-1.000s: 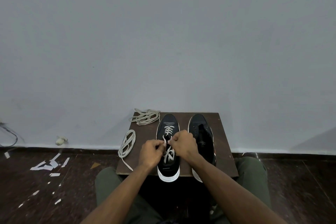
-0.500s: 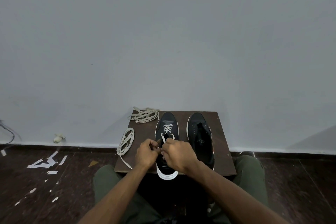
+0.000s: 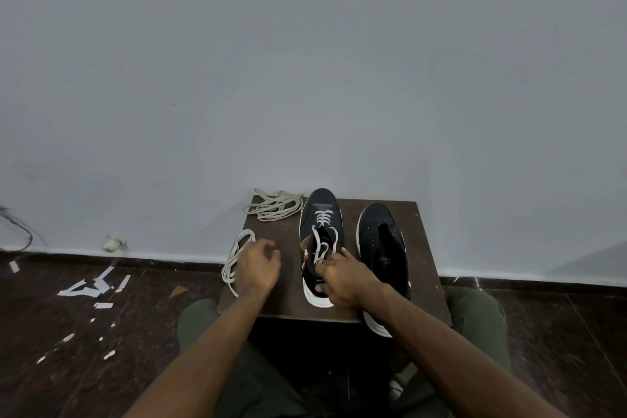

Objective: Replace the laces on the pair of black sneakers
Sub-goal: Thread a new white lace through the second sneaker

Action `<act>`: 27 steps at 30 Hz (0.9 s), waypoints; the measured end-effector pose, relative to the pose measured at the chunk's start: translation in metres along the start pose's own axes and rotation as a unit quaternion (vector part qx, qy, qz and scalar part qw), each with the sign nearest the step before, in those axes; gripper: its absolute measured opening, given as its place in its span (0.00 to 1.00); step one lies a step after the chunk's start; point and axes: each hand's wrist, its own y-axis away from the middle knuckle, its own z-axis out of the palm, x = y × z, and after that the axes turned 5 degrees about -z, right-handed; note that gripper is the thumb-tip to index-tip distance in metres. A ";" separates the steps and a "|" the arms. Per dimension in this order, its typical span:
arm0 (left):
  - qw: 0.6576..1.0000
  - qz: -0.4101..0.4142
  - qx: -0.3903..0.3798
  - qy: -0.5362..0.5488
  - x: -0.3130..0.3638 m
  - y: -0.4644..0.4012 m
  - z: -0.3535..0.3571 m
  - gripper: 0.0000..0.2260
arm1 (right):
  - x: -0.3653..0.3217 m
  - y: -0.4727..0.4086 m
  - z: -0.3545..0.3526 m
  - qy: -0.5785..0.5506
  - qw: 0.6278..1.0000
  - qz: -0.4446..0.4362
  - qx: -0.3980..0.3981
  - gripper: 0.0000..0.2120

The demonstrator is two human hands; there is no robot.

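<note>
Our left hand (image 3: 257,266) has let go and moved left; the lace ends (image 3: 322,248) now lie loose beyond our right hand's (image 3: 342,276) fingers.

Bare room — plain wall (image 3: 305,61), dark littered floor (image 3: 68,332).

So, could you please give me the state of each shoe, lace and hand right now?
Left sneaker: laced, lace ends loose, not tied.
Right sneaker: no lace, eyelets bare.
Coiled lace: loose on the stool, beside the left hand.
Tangled laces: heaped at the stool's far left corner.
Left hand: relaxed, holding nothing.
Right hand: on the left sneaker, at its lace ends.
</note>
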 end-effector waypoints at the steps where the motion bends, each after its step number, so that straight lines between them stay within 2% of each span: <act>1: 0.997 -0.009 0.032 -0.064 -0.005 -0.006 -0.004 0.14 | 0.004 -0.004 -0.002 -0.004 1.000 0.004 0.001 0.17; 2: 0.993 -0.031 0.043 -0.106 -0.012 -0.012 -0.008 0.19 | 0.006 -0.007 -0.002 -0.006 1.000 0.006 0.000 0.17; 4: 0.985 -0.076 0.011 -0.154 -0.027 -0.026 -0.012 0.24 | 0.008 -0.013 0.000 -0.004 1.000 0.007 0.000 0.17; 6: 0.980 -0.101 -0.041 -0.166 -0.039 -0.035 -0.011 0.21 | 0.008 -0.015 0.005 -0.008 1.000 0.009 0.006 0.17; 8: 0.981 -0.113 -0.060 -0.147 -0.042 -0.037 -0.008 0.16 | 0.010 -0.016 0.011 -0.018 1.000 0.013 0.015 0.17; 10: 0.981 -0.112 -0.036 -0.155 -0.043 -0.037 -0.009 0.13 | 0.011 -0.018 0.013 -0.021 0.999 0.014 0.020 0.18; 13: 0.969 -0.099 -0.018 -0.224 -0.047 -0.042 -0.019 0.11 | 0.010 -0.020 0.014 -0.024 0.999 0.012 0.023 0.18; 15: 0.972 -0.080 -0.012 -0.222 -0.048 -0.047 -0.024 0.11 | 0.006 -0.022 0.014 -0.030 0.999 0.011 0.031 0.18; 19: 0.994 -0.042 0.035 -0.093 -0.021 -0.045 -0.025 0.10 | -0.011 -0.031 0.015 -0.038 0.998 0.014 0.049 0.16; 22: 0.998 -0.001 0.056 0.009 0.009 -0.042 -0.024 0.11 | -0.023 -0.038 0.017 -0.037 0.997 0.019 0.057 0.17; 25: 0.993 0.049 0.043 0.097 0.038 -0.042 -0.026 0.09 | -0.024 -0.036 0.013 -0.043 0.997 0.013 0.062 0.17; 27: 0.980 0.072 0.014 0.184 0.060 -0.038 -0.028 0.08 | -0.017 -0.027 0.007 -0.097 0.991 -0.011 0.090 0.17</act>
